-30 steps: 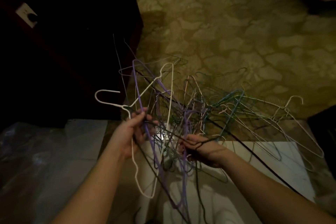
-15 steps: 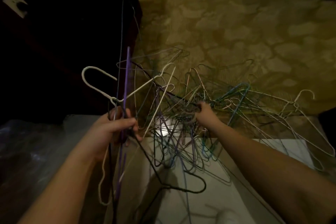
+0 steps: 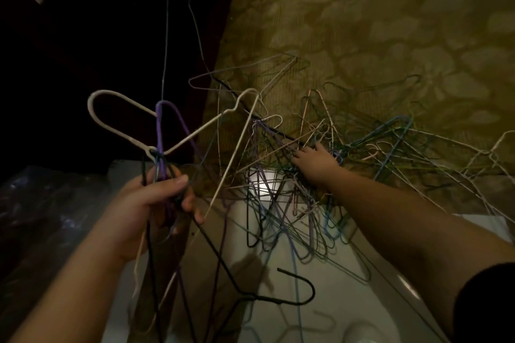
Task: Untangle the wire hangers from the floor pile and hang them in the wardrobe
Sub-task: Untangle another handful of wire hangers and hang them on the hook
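Since half a second ago my right hand (image 3: 315, 164) has pushed deeper into the floor pile (image 3: 320, 175) ahead of me. Lifting now could drag the whole tangle along, because the wires interlock. My left hand (image 3: 147, 203) grips a bunch: white hanger (image 3: 117, 122), purple hanger (image 3: 167, 125), black hanger (image 3: 278, 298). My right fingers reach among wires; I cannot tell their grip.

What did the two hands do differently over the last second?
The right hand left the wires near the body and reached forward into the floor pile. The left hand lifted its bunch, white hanger and purple hanger included. It still grips them; the pile stays tangled.
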